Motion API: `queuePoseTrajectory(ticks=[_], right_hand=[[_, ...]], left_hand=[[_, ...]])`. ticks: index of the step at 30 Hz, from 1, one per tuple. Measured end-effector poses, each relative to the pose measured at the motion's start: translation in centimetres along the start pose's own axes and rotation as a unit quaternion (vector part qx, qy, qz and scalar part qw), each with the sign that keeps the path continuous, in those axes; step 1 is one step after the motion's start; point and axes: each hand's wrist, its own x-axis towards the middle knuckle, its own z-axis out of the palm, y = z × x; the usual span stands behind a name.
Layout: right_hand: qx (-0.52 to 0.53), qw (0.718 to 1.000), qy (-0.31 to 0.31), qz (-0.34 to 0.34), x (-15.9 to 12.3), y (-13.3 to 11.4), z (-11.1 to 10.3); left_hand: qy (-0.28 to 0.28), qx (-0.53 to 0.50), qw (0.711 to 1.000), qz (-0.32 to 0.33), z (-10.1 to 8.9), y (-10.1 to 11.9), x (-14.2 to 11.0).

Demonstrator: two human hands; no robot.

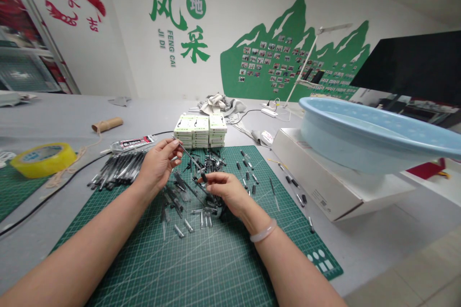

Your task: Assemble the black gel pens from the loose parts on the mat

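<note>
Above the green cutting mat (173,268), a thin dark pen refill (188,154) slants between my two hands. My left hand (158,160) is closed in a pinch on its upper left end. At the lower right end, my right hand (225,189) pinches a short black pen grip (204,177) that lines up with the refill; whether they are joined I cannot tell. Below lies a loose pile of black and clear pen parts (175,196). Several clear caps (206,219) rest in front of it. Finished-looking black pens (117,170) lie in a heap left of my left hand.
Small white-green boxes (200,130) are stacked behind the parts. At right, a blue basin (338,148) sits on a white carton (317,182). Yellow tape (43,159), a brown roll (107,124) and a black cable (68,184) lie left. More pen parts (248,172) are scattered right.
</note>
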Motion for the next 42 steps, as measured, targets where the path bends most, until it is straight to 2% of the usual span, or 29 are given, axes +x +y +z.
queuePoseTrajectory(ticks=[17,20,24,28,30,33,35,37,39,42], right_hand=[[0.012,1.0,-0.01,0.015,-0.1,0.0,0.0],[0.037,0.999,-0.005,0.026,-0.1,-0.2,0.1],[0.09,0.995,-0.008,0.03,0.0,-0.3,0.2],[0.115,0.993,-0.008,-0.01,-0.1,-0.5,0.3],[0.132,0.991,-0.001,-0.029,-0.1,-0.7,0.4],[0.157,0.987,0.003,-0.035,0.0,-1.2,0.1],[0.17,0.984,0.023,-0.041,0.1,-1.5,-0.3],[0.179,0.98,0.063,-0.057,0.2,-1.8,-0.9],[0.176,0.975,0.111,-0.077,0.3,-1.9,-1.5],[0.16,0.968,0.168,-0.092,0.4,-1.9,-2.1]], left_hand=[[-0.009,0.023,1.0,0.016,-0.4,-0.2,0.3],[-0.032,0.062,0.996,0.051,-0.6,-0.1,0.2],[-0.101,0.159,0.98,0.069,-0.2,0.4,-0.4],[-0.207,0.256,0.944,0.031,0.8,0.8,-1.4],[-0.238,0.283,0.929,0.007,0.8,1.0,-1.4],[-0.222,0.327,0.918,0.004,0.1,0.9,-0.8],[-0.206,0.388,0.898,0.018,-0.8,0.5,0.0],[-0.216,0.468,0.856,0.035,-1.8,-0.2,0.7],[-0.246,0.543,0.801,0.061,-2.6,-1.1,1.2],[-0.278,0.612,0.733,0.103,-3.3,-2.5,1.5]])
